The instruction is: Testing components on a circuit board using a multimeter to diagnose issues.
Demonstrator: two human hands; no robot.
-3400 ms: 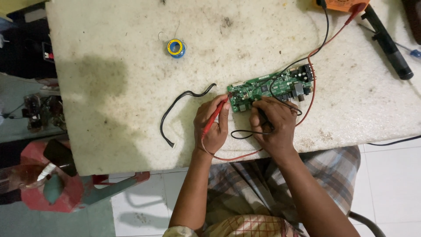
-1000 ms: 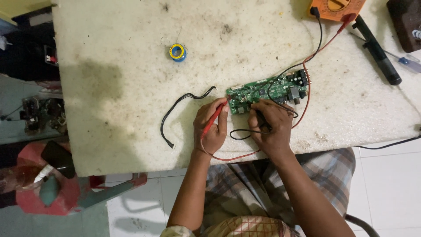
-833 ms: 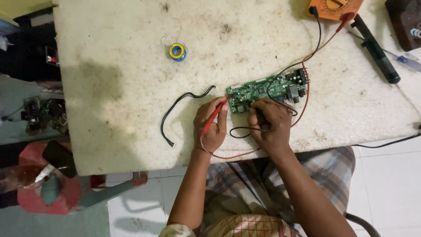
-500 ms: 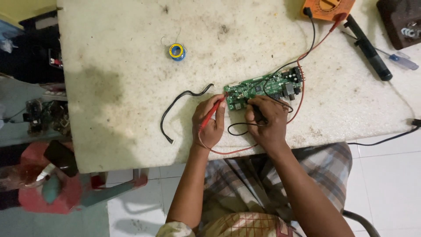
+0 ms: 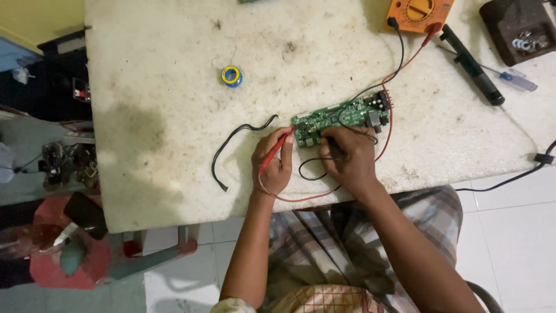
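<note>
Your left hand (image 5: pixel 272 165) has its fingers curled tight around a red probe (image 5: pixel 275 150), whose tip reaches just past your fingertips to the near left corner of the green circuit board (image 5: pixel 341 119). Your right hand (image 5: pixel 347 159) lies just right of it, fingers closed on a black probe (image 5: pixel 335 146) that comes up between them and meets the board's near edge; most of that probe is hidden under your knuckles, so the exact contact spot is hard to make out. The board lies flat on the white worktop (image 5: pixel 174 116), directly beyond both sets of fingers. A red lead (image 5: pixel 301 198) loops under your wrists and runs around your right hand, up to the orange multimeter (image 5: pixel 418 13) well beyond your fingers. A loose black cable (image 5: pixel 231 145) lies left of your left fingers, and a small blue-and-yellow solder spool (image 5: pixel 231 76) sits farther beyond.
</note>
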